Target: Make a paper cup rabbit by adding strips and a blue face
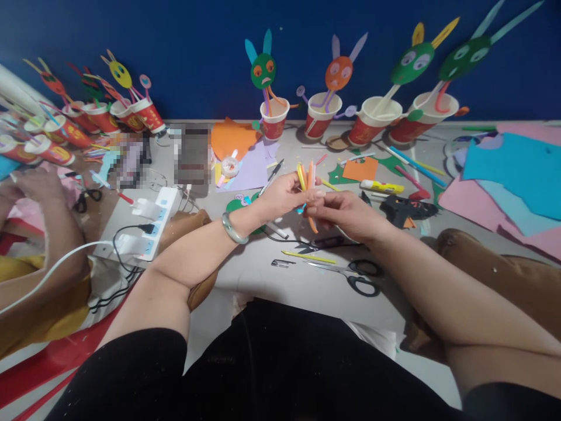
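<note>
In front of my chest, a small bunch of orange and yellow straw-like strips point(311, 173) stands roughly upright between both hands. My left hand point(283, 197), a pale bangle on its wrist, is closed around the bunch from the left. From the right, the fingers of my right hand point(344, 213) pinch its lower part, where an orange end sticks out below. A bit of blue shows at the fingers; its shape is unclear. On the table below lie black-handled scissors point(363, 285), a yellow strip point(309, 257) and a dark pen cap point(283, 264).
Paper cups point(274, 127) with paper-faced figures line the back wall. A power strip point(160, 225) with cables stands at left, near a co-worker's hand point(41, 186). To the right are a glue gun point(405, 209), a yellow glue tube point(382, 186) and coloured paper sheets point(512, 169).
</note>
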### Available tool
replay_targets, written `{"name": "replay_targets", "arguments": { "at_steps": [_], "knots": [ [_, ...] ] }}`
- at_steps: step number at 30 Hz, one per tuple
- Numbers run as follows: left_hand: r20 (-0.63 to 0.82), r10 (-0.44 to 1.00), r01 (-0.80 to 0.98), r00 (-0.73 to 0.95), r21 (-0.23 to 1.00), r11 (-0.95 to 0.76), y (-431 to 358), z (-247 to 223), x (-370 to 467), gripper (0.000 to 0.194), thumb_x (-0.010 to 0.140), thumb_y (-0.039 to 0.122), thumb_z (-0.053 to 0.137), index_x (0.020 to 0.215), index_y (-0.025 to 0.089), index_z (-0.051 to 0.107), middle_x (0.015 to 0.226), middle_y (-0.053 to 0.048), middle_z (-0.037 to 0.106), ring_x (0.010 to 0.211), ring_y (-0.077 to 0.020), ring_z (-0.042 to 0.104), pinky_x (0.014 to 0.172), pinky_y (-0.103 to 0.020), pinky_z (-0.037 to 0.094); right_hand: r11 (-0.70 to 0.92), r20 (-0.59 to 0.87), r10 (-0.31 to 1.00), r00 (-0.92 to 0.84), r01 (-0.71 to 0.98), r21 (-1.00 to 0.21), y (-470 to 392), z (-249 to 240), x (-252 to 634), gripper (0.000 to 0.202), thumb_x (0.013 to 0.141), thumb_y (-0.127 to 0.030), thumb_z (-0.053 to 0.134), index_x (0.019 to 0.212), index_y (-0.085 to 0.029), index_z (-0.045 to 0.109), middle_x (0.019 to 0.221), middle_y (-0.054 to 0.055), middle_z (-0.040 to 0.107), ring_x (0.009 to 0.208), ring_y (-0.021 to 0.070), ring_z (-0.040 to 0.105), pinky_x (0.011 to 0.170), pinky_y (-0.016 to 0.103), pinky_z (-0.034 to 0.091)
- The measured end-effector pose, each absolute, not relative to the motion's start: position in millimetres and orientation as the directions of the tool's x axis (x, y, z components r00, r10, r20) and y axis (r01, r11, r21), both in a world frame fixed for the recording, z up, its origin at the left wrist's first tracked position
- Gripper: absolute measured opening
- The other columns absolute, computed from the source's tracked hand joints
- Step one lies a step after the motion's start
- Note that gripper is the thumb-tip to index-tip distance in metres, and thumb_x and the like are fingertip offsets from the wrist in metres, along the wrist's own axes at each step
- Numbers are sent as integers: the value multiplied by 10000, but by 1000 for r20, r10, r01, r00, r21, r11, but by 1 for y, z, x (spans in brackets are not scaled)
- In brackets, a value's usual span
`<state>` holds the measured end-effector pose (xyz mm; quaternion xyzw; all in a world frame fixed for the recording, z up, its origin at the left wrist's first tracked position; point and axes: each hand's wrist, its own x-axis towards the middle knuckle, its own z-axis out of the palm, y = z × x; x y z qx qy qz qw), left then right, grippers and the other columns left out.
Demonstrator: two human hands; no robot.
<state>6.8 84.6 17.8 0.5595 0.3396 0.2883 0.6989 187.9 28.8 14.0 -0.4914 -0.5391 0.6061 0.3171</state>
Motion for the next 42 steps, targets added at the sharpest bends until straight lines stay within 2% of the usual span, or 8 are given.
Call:
{"name": "replay_targets", "arguments": {
  "at_steps": [4,8,13,24,29,31,35,42],
  "knots": [
    [-106,798,26,593,993,113,87,9,6,280,836,188,829,1048,134,653,909,10,704,769,-82,635,763,-239,506,-142,-205,940,-273,232,-962,26,12,189,489,765,-637,884,655,-198,699,566,-8,602,528,95,460,510,272,344],
    [-81,814,79,575,996,43,88,9,5,128,905,119,693,1027,131,655,847,14,675,728,-77,614,723,-229,480,-157,-214,950,-228,247,-956,26,9,189,490,737,-656,902,702,-197,733,567,-1,609,520,100,465,504,279,347],
    [-182,821,99,541,983,153,85,23,6,111,953,87,620,1055,127,635,719,56,596,614,-65,544,628,-229,431,-173,-207,966,-158,207,-963,27,12,188,505,705,-701,906,773,-221,764,558,4,630,512,121,504,507,292,392],
    [-261,847,2,463,956,293,87,24,9,187,933,92,503,1059,140,631,829,0,686,636,-75,556,654,-232,461,-171,-180,982,-63,119,-978,28,16,187,497,664,-659,947,785,-210,770,538,-6,624,482,124,541,505,293,446],
    [-341,841,-29,421,921,388,87,33,9,124,983,100,493,992,156,603,824,4,679,616,-64,555,635,-219,479,-100,-87,987,136,92,-991,32,5,194,409,714,-549,941,863,-218,752,923,43,781,527,94,550,501,291,435],
    [-354,832,-36,427,913,406,87,34,9,130,1023,150,492,954,161,601,804,6,666,612,-63,555,637,-218,489,-85,-62,980,189,111,-990,33,4,196,409,726,-527,938,934,-236,739,942,28,774,542,97,543,504,289,427],
    [-302,829,-56,470,928,370,86,25,10,204,1047,233,520,889,160,626,807,-2,661,643,-75,575,644,-223,492,-122,-104,991,88,225,-967,30,9,192,441,754,-608,905,882,-234,710,594,-33,573,513,114,444,498,287,343],
    [-220,786,-97,578,938,334,82,12,11,276,1047,284,561,848,148,697,913,-54,729,778,-108,627,721,-225,528,-27,-41,998,-47,260,-965,21,14,178,493,724,-678,896,777,-231,695,802,49,709,684,172,548,614,326,403]
  ]
}}
